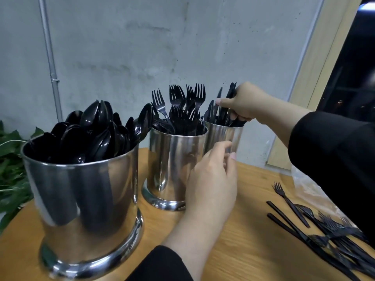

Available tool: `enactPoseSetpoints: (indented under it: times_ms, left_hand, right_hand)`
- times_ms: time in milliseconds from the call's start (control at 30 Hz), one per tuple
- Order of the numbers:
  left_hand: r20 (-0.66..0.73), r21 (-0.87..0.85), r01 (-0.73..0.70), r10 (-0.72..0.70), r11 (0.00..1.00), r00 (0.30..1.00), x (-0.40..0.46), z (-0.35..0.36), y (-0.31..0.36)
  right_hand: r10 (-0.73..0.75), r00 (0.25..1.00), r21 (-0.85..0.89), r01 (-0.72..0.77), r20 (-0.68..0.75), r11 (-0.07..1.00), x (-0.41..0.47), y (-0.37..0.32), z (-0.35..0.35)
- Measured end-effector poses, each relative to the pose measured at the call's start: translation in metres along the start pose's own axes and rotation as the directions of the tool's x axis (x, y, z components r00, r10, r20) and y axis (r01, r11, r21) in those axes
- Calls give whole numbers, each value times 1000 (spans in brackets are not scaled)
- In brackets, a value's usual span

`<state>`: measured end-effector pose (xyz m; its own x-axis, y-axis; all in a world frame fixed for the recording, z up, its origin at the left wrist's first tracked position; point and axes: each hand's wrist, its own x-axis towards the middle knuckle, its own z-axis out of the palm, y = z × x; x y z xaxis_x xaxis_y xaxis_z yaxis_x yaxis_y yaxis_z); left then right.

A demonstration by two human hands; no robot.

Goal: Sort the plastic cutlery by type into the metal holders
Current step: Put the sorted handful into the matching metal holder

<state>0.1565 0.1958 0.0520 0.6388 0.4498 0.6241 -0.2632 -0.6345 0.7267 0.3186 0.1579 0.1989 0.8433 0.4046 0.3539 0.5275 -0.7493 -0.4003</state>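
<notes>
Three shiny metal holders stand on a wooden table (253, 199). The near left holder (85, 199) is full of black spoons (95, 130). The middle holder (174, 163) is packed with black forks (182, 106). The far right holder (221, 136) contains black knives (213, 114). My right hand (245, 104) grips a bundle of knives standing in that holder. My left hand (213, 179) hovers with loosely curled fingers by the middle and right holders, holding nothing. A loose pile of black forks and knives (324, 230) lies on the table at the right.
Green leaves (12, 159) lie at the table's left edge. A grey concrete wall with a pipe (50, 63) stands right behind the holders. A clear plastic bag (308, 187) lies beneath my right sleeve, beside the loose pile.
</notes>
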Motion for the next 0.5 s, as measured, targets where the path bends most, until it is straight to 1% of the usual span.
enactPoseSetpoints:
  times_ms: [67, 133, 233, 333, 500]
  left_hand:
    - [9, 7, -1, 1, 1000, 1000, -2, 1, 0]
    - [14, 8, 4, -4, 1000, 1000, -3, 1, -1]
    - [40, 18, -3, 2, 1000, 999, -7, 8, -2]
    - [107, 21, -23, 21, 999, 994, -16, 17, -1]
    - [164, 31, -46, 41, 998, 986, -24, 33, 2]
  right_hand:
    - [-13, 998, -14, 12, -58, 1000, -6, 3, -3]
    - [-35, 986, 18, 38, -163, 999, -15, 14, -9]
    - [-110, 956, 20, 120, -271, 993, -51, 44, -23]
    - [-159, 944, -41, 154, -288, 987, -97, 87, -29]
    - [-166, 954, 47, 183, -248, 982, -141, 133, -37]
